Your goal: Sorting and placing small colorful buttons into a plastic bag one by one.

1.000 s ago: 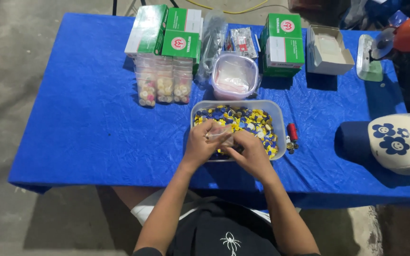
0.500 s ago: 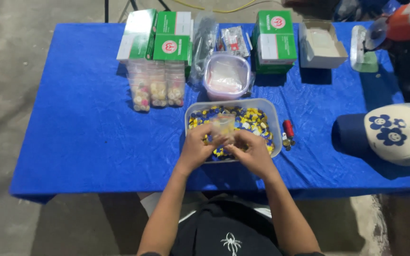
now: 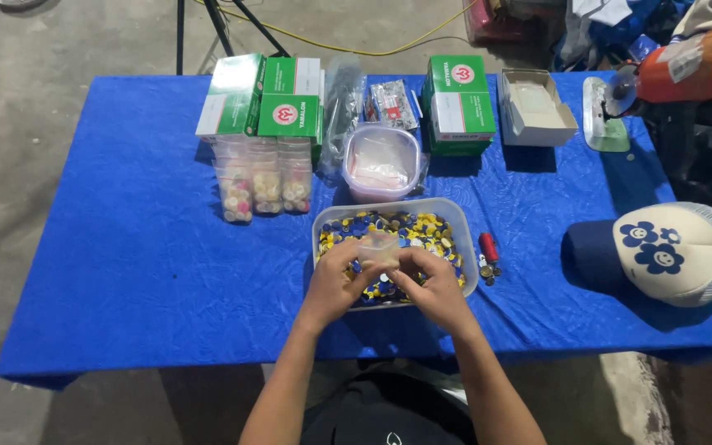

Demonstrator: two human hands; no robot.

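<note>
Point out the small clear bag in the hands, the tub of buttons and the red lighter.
small clear bag [image 3: 378, 247], head view, on its front face.
tub of buttons [image 3: 455, 216], head view, on its far right rim.
red lighter [image 3: 488, 246], head view, on its body.

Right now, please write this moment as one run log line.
left hand + right hand: both hold small clear bag | above clear tub of blue and yellow pieces | blue table

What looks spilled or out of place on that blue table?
A few small round pieces lie loose on the cloth beside a red item, just outside the clear tray of blue and yellow pieces. A white box sits open. Nothing else stands out.
</note>
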